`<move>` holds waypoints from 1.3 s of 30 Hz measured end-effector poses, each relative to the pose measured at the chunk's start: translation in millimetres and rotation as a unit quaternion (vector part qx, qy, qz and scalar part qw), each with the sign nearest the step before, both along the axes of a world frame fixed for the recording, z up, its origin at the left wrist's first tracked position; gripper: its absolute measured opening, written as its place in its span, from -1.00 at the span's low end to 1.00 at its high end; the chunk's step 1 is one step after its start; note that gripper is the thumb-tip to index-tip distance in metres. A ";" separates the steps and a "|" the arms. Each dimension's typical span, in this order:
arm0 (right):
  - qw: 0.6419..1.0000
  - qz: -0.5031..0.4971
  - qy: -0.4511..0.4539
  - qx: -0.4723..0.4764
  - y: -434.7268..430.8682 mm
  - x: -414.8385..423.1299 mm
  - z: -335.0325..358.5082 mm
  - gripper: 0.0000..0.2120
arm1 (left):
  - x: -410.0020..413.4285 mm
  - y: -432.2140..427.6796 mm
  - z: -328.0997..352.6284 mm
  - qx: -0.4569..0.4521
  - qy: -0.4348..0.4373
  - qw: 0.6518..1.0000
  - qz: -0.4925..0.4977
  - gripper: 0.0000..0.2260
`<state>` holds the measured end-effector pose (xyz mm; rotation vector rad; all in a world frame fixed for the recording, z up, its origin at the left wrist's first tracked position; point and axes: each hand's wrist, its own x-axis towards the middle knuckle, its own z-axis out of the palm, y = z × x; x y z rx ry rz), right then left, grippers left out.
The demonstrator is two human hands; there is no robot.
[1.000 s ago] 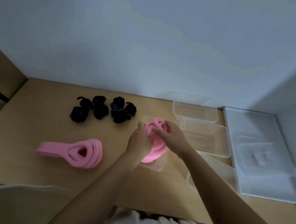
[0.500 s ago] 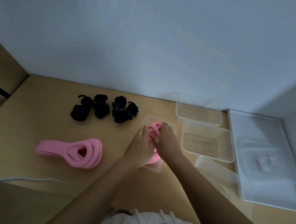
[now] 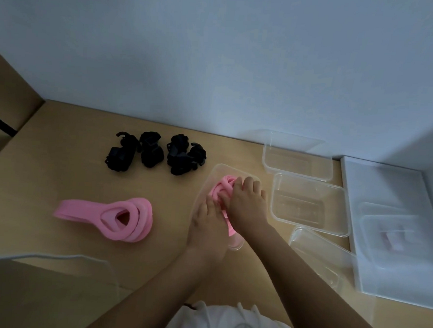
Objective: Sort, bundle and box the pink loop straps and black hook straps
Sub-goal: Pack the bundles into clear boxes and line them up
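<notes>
the pink loop strap bundle (image 3: 220,188) sits inside the clear container (image 3: 216,171) near the middle of the table (image 3: 59,178). compared with a second ago, the bundle is lower: it was held above the rim with most of its coil exposed, and now it is pushed down between the container walls with both hands covering it. judgement: the boxing step for this bundle is nearly complete, and seating and release remain.

the left hand (image 3: 207,228) lies on the near half of the coil, fingers fairly straight and close together, pressing down. the right hand (image 3: 246,205) covers the far half, fingers bent over the end of the coil and clamped on it.

the strap looks soft, matt and springy, wound in rounded loops. the container is thin, transparent, rectangular plastic with rounded corners.

a second pink bundle (image 3: 122,219) lies to the left on the table, a flat oval coil with a loose tail. the black hook strap bundles (image 3: 156,152) sit behind it in a row, dark, compact and irregular. three empty containers (image 3: 308,203) of the same type stand to the right, beside a white tray (image 3: 384,187) holding clear lids. judgement: these unboxed bundles are the remaining work.
</notes>
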<state>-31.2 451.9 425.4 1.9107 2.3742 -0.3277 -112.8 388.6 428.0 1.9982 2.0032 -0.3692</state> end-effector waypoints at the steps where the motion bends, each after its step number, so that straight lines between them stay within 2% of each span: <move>1: 1.000 0.011 0.008 -0.013 0.1 3.1 1.5 -0.48 | 1.7 1.5 -2.7 -0.008 0.007 1.000 -0.006 -0.44; 5: 0.999 0.037 -0.003 -0.036 -4.3 14.2 2.5 -0.57 | 8.9 8.8 -4.9 -0.020 0.030 0.999 -0.038 -0.51; 9: 1.000 0.016 0.007 -0.013 -6.8 7.9 -6.1 -0.61 | 14.4 11.8 1.5 -0.034 -0.016 0.999 0.015 -0.40; 12: 1.000 0.014 0.025 0.005 -6.6 9.0 -11.4 -0.59 | 4.6 9.1 -3.0 -0.018 -0.032 0.999 -0.009 -0.39; 13: 0.999 0.022 0.033 0.001 -5.8 12.3 -13.1 -0.57 | -1.3 9.1 -3.8 -0.007 -0.058 0.998 -0.011 -0.42; 16: 0.996 0.075 0.035 0.025 -1.6 19.7 -19.5 -0.53 | -19.6 12.1 3.3 0.038 -0.191 0.978 0.072 -0.54; 18: 0.994 0.063 0.076 0.050 -6.4 20.9 -14.6 -0.59 | -29.8 11.3 9.9 0.101 -0.249 0.959 0.086 -0.62; 20: 0.979 0.002 0.187 0.080 -16.7 22.5 -4.0 -0.64 | -37.0 6.7 10.3 0.155 -0.275 0.942 0.110 -0.67; 22: 0.960 -0.084 0.265 0.032 -25.8 24.5 2.4 -0.56 | -39.8 1.0 6.2 0.197 -0.262 0.935 0.131 -0.69; 25: 0.944 -0.132 0.303 -0.028 -36.7 23.7 -0.8 -0.45 | -36.0 -4.1 4.8 0.165 -0.313 0.915 0.191 -0.68; 28: 0.915 -0.165 0.364 -0.059 -44.5 13.9 -0.5 -0.35 | -28.2 -9.3 1.4 0.154 -0.305 0.927 0.158 -0.68; 31: 0.910 -0.168 0.372 -0.070 -46.3 8.0 -4.0 -0.40 | -21.8 -14.1 -1.9 0.148 -0.293 0.935 0.133 -0.69; 34: 0.916 -0.161 0.364 -0.051 -45.1 7.6 -5.8 -0.50 | -23.2 -12.4 -4.9 0.150 -0.317 0.926 0.141 -0.72; 39: 0.958 -0.112 0.259 -0.040 -45.5 14.1 -12.7 -0.61 | -23.5 -4.1 -14.5 0.133 -0.364 0.897 0.211 -0.79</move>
